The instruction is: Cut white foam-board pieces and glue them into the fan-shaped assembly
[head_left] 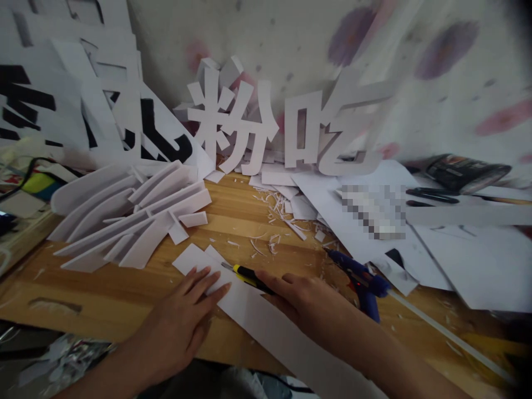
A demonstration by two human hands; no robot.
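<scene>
My right hand grips a yellow and black utility knife, its blade pointing left over a long white board strip. The strip runs from the middle of the table down to the lower right. My left hand lies on the strip's far end with fingers stretched out, close to the blade. Under those fingers there is also a shorter white piece. Left of the strip lies a white three-dimensional character built from thin raised strips.
White cut-out characters stand against the patterned backdrop. A blue glue gun with a long glue stick lies at right, by white sheets and a dark container. Shavings litter the wooden tabletop. Scraps fill the space below its front edge.
</scene>
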